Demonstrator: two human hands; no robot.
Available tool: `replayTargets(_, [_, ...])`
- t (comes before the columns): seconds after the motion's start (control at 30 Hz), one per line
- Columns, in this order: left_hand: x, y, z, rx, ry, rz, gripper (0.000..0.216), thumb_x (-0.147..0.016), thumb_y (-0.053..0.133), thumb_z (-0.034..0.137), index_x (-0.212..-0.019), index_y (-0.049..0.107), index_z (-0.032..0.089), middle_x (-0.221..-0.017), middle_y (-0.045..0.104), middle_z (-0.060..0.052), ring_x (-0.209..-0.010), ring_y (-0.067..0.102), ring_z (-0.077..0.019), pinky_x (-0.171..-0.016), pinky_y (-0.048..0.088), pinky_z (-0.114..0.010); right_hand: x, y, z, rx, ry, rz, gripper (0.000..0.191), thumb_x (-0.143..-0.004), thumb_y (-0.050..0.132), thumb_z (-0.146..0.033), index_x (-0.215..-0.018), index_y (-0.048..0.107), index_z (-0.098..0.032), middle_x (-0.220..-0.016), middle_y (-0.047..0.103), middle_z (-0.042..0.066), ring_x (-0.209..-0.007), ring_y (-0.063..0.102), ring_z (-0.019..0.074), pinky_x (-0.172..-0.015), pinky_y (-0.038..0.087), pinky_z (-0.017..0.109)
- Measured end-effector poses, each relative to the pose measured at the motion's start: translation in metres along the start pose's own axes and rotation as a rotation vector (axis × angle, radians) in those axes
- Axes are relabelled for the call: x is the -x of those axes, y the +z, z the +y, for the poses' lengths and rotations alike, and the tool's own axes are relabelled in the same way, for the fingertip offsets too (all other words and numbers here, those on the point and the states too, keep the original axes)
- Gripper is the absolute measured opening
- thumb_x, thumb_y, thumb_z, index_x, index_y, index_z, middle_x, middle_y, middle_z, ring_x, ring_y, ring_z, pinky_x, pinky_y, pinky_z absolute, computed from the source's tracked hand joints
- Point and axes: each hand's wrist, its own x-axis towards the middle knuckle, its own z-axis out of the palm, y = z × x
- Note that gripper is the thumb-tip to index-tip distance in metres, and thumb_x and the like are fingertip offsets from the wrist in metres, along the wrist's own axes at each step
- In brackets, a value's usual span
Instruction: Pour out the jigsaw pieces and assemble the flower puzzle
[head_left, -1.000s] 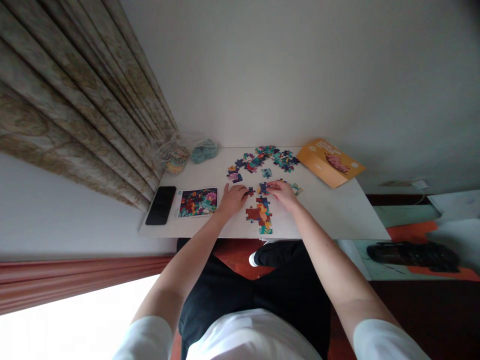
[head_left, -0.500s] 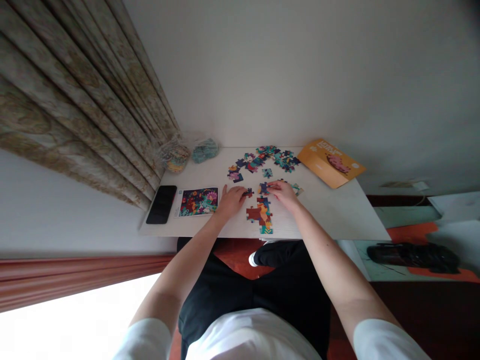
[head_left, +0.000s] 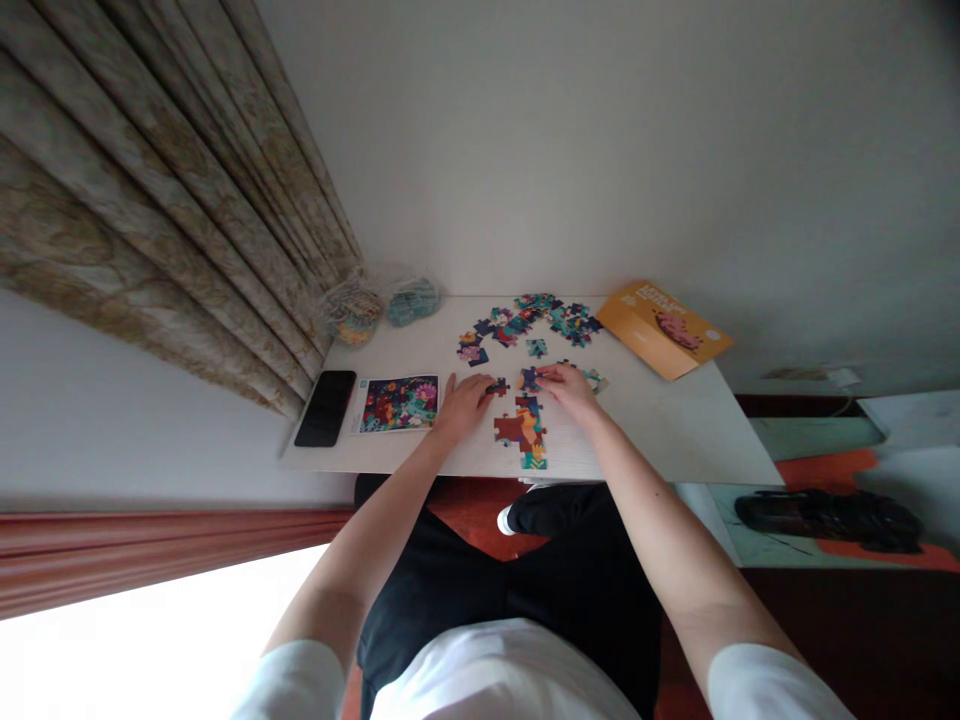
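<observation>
My left hand (head_left: 463,405) rests on the white table, its fingers closed on the edge of a dark puzzle piece (head_left: 501,386). Just across from it, my right hand (head_left: 570,390) pinches a blue-purple puzzle piece (head_left: 528,379) from the right side. Below both pieces lies a joined puzzle section (head_left: 525,430) in brown, orange and teal, with a small gap to the piece in my right hand. Partly behind my right hand are a few more pieces (head_left: 598,382). A single teal piece (head_left: 536,347) lies beyond the hands.
Loose puzzle pieces (head_left: 517,322) form an arc at the back. Left are a picture sheet (head_left: 401,403), a black phone (head_left: 325,408) and two plastic bags of pieces, one yellowish (head_left: 352,318), one teal (head_left: 412,301). An orange box (head_left: 664,328) stands at the back right by the wall.
Both hands stay almost in place, still at the same two pieces. The whole view has shifted very slightly.
</observation>
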Motion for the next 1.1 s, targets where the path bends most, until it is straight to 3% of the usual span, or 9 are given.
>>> replayTargets(0.23, [0.001, 0.000, 0.001, 0.026, 0.004, 0.020, 0.033, -0.106, 0.049, 0.022, -0.135, 0.064, 0.028, -0.148, 0.063, -0.005, -0.143, 0.053, -0.0203, -0.131, 0.012, -0.054, 0.000, 0.000, 0.001, 0.028, -0.030, -0.022, 0.039, -0.064, 0.078, -0.043, -0.096, 0.074, -0.019, -0.084, 0.076, 0.005, -0.070, 0.062, 0.0175, -0.057, 0.043, 0.027])
replayTargets(0.4, [0.002, -0.001, 0.002, 0.032, 0.007, 0.025, 0.033, -0.106, 0.050, 0.021, -0.134, 0.065, 0.028, -0.148, 0.063, -0.006, -0.142, 0.053, -0.0212, -0.131, 0.014, -0.054, 0.002, 0.001, 0.000, 0.063, 0.001, 0.068, 0.033, -0.061, 0.078, -0.043, -0.082, 0.068, -0.020, -0.073, 0.069, 0.002, -0.064, 0.056, 0.0159, -0.054, 0.039, 0.026])
replayTargets(0.6, [0.002, -0.002, 0.004, 0.033, 0.008, 0.028, 0.033, -0.105, 0.050, 0.021, -0.134, 0.065, 0.027, -0.147, 0.064, -0.006, -0.142, 0.053, -0.0218, -0.130, 0.014, -0.055, 0.004, 0.001, -0.003, -0.026, -0.009, 0.030, 0.057, -0.062, 0.076, -0.038, -0.116, 0.071, -0.021, -0.069, 0.065, -0.004, -0.055, 0.047, 0.0126, -0.050, 0.032, 0.026])
replayTargets(0.73, [0.002, -0.002, 0.004, 0.037, 0.007, 0.038, 0.033, -0.105, 0.050, 0.020, -0.133, 0.065, 0.027, -0.146, 0.064, -0.006, -0.141, 0.054, -0.0215, -0.131, 0.014, -0.055, 0.005, 0.002, -0.006, -0.033, -0.007, 0.051, 0.043, -0.062, 0.076, -0.045, -0.097, 0.075, -0.019, -0.066, 0.063, -0.002, -0.057, 0.048, 0.0135, -0.053, 0.035, 0.027])
replayTargets(0.9, [0.002, -0.002, 0.004, 0.040, 0.006, 0.039, 0.033, -0.104, 0.051, 0.020, -0.133, 0.066, 0.028, -0.145, 0.065, -0.006, -0.140, 0.055, -0.0224, -0.131, 0.014, -0.055, 0.006, 0.003, -0.007, -0.016, 0.006, 0.089, 0.035, -0.063, 0.078, -0.051, -0.073, 0.068, -0.020, -0.055, 0.052, -0.004, -0.056, 0.045, 0.0131, -0.051, 0.031, 0.027])
replayTargets(0.97, [0.001, -0.001, 0.004, 0.042, 0.007, 0.038, 0.033, -0.104, 0.051, 0.020, -0.133, 0.066, 0.028, -0.144, 0.065, -0.006, -0.139, 0.055, -0.0226, -0.131, 0.014, -0.054, 0.005, 0.003, -0.007, -0.034, 0.018, 0.079, 0.035, -0.060, 0.080, -0.050, -0.077, 0.070, -0.020, -0.056, 0.053, -0.005, -0.055, 0.043, 0.0122, -0.051, 0.029, 0.027])
replayTargets(1.1, [-0.005, 0.000, 0.004, 0.070, 0.009, 0.036, 0.033, -0.103, 0.052, 0.020, -0.131, 0.067, 0.028, -0.142, 0.066, -0.006, -0.139, 0.055, -0.0218, -0.131, 0.014, -0.053, 0.003, 0.002, -0.010, -0.056, 0.053, 0.056, 0.052, -0.057, 0.080, -0.045, -0.102, 0.077, -0.018, -0.068, 0.065, -0.002, -0.057, 0.045, 0.0120, -0.051, 0.031, 0.026])
